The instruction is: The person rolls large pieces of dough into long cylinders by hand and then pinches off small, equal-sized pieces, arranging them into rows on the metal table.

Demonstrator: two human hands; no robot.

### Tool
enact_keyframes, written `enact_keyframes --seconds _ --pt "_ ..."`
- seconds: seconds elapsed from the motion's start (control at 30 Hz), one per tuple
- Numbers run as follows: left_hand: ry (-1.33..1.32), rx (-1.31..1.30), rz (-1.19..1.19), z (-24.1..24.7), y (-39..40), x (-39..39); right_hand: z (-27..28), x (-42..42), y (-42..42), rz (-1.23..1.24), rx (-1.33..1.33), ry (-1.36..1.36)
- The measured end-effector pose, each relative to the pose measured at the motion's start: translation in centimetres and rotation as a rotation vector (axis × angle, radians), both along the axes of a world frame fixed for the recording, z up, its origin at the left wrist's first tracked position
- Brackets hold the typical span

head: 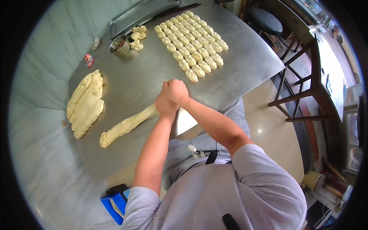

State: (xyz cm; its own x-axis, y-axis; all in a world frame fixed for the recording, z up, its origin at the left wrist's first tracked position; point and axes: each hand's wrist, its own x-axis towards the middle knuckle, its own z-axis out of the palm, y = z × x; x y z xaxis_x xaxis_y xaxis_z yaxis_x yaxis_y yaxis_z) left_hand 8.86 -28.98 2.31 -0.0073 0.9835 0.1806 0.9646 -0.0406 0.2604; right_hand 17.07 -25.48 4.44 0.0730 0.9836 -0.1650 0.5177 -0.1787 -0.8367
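A long roll of pale yellow dough (pixel 129 125) lies slantwise on the steel table, its free end to the lower left. My left hand (pixel 167 104) grips the other end of this roll from above. Pressed against it, my right hand (pixel 176 89) has its fingers curled over toward the left thumb side. The hands hide the end of the roll, and I cannot see whether the right fingers hold dough. Beyond them, several rows of small dough pieces (pixel 191 43) sit closely spaced. A large folded slab of dough (pixel 86 105) rests at the left by the wall.
The steel table (pixel 132 86) has a near edge at my waist. A metal cup (pixel 120 46) stands near loose dough lumps (pixel 137 44) and a metal tray (pixel 143 14). Two small toys (pixel 88 59) are by the marbled wall. A round stool (pixel 264 21) and a wooden-legged table (pixel 313 83) stand right.
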Motion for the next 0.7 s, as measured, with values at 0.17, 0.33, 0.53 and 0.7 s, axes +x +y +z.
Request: enact_keyframes --seconds 0.17,0.33,0.53,0.7 --pt "0.063 -0.222 -0.015 0.2 0.9 0.4 -1.7 1.2 1.5 0.001 -0.047 -0.097" --pt "-0.147 -0.065 -0.071 -5.1 2.0 -3.2 2.5 2.7 -0.4 0.166 -0.034 -0.144" --pt "-0.154 -0.209 -0.019 0.3 1.3 -2.1 8.7 10.9 -4.6 0.416 0.267 0.340" --pt "0.173 -0.100 -0.085 2.0 -2.1 -3.7 0.3 27.1 2.9 0.081 0.280 0.108"
